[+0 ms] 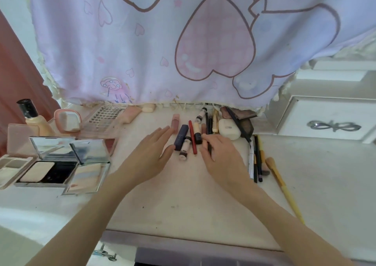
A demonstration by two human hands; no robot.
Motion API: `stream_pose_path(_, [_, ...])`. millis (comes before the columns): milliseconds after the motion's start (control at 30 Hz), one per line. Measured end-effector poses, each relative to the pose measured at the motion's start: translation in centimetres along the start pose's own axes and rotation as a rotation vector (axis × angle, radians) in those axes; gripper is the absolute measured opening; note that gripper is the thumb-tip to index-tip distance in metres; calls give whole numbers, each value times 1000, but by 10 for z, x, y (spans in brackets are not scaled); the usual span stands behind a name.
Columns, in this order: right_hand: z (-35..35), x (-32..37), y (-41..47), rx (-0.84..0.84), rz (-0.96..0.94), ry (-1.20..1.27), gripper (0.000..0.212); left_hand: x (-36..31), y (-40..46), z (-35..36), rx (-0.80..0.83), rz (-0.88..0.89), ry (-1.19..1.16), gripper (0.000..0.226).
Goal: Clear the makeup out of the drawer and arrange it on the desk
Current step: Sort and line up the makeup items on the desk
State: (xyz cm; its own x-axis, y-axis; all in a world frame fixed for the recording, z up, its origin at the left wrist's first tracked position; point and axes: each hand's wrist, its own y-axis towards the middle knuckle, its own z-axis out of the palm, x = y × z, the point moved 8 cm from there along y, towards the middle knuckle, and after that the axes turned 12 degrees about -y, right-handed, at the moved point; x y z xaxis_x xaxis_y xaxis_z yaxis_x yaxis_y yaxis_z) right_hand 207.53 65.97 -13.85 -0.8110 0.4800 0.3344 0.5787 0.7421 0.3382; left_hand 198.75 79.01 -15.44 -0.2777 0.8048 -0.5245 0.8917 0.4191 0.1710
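On the desk (pixel 183 194), the left hand (pixel 151 155) lies flat with its fingers straight, slightly apart, at nine o'clock from the navy tube (pixel 181 137). The right hand (pixel 221 155) seems to pinch a dark pencil (pixel 209 145), though blur hides the grip. Compacts (pixel 50 164) sit far toward nine o'clock, brushes (pixel 278 176) toward three.

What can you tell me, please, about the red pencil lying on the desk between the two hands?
The slim red cosmetic pencil lies flat on the pale desk, pointing away from the person, its far tip tilted slightly left. It sits between a small pale tube and a cream, black-capped stick. Neither hand touches it.
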Motion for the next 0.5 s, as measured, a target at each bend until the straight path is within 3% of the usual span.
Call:
stream_pose_path(167, [-24,-95,14,-44,235,-105,32,24,18,31,80,-166,89,53])
stream_pose_path(300, [-29,-140,32,24,343,-215,38,33,21,35,84,-183,158,54])
stream_pose_path(500, [-8,-157,53,261,262,-389,30,36,21,36,50,-173,161,53])
